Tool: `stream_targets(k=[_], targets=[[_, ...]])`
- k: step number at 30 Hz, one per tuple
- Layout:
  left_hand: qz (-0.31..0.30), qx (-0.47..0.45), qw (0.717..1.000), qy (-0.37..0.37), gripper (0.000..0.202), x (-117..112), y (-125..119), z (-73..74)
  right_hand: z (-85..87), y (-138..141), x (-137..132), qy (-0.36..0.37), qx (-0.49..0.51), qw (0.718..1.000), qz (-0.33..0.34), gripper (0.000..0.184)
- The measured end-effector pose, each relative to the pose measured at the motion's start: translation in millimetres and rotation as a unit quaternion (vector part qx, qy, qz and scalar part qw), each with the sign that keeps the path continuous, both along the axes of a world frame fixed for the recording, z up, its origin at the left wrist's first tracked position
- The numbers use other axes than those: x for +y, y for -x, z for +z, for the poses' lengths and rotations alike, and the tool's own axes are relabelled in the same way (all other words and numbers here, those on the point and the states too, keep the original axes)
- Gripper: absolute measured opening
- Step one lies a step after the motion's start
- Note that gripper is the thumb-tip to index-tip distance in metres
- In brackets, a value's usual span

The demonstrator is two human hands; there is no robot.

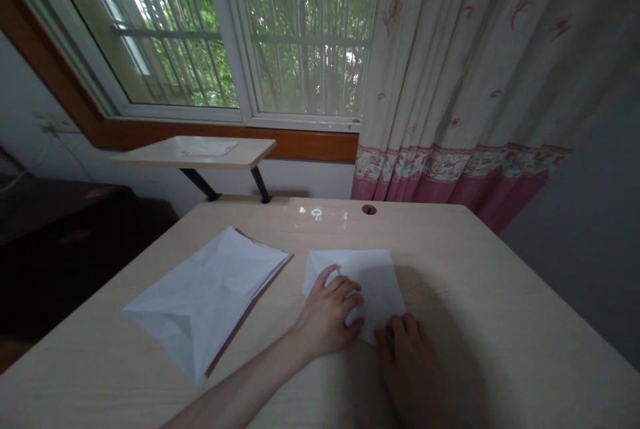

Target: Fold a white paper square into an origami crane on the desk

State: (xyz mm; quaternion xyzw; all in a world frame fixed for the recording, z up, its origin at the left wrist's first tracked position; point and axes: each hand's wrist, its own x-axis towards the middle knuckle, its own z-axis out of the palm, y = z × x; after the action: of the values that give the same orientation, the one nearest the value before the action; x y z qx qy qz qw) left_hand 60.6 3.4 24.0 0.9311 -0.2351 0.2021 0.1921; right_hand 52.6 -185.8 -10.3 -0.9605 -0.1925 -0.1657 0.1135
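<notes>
Right hand (411, 357) curled, its grip unclear, and left hand (328, 315) spread, likely light, crease-prone paper (376, 277) is best held by its near edge.

Readable text: none.
Cream-and-magenta cloth curtain (463, 82): pink floral print, no legible characters. Small bright white marks (317, 213) near the far edge of the pale wood-grain desktop (480, 269) don't resolve into letters or numbers. Creased white paper stack (220, 275) and flat white paper sheet (375, 272): no readable lettering.
</notes>
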Motion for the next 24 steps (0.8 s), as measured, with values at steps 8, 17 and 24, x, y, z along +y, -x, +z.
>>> stream_targets(k=[8, 17, 24], targets=[[0.003, 0.008, 1.0, -0.018, 0.02, -2.5, 0.1, -4.0, 0.8, -0.7, 1.2, 0.021, 0.009, 1.0, -0.015, 0.022], [0.02, 0.026, 0.999, -0.024, 0.026, -3.5, 1.0, -4.5, 3.8, 0.4, 2.0, 0.025, 0.008, 1.0, -0.016, 0.022], [0.052, 0.018, 0.998, -0.037, 0.026, 4.2, -1.7, 0.1, 2.2, 4.1, 7.1, 0.038, 0.002, 0.999, 0.007, 0.027]])
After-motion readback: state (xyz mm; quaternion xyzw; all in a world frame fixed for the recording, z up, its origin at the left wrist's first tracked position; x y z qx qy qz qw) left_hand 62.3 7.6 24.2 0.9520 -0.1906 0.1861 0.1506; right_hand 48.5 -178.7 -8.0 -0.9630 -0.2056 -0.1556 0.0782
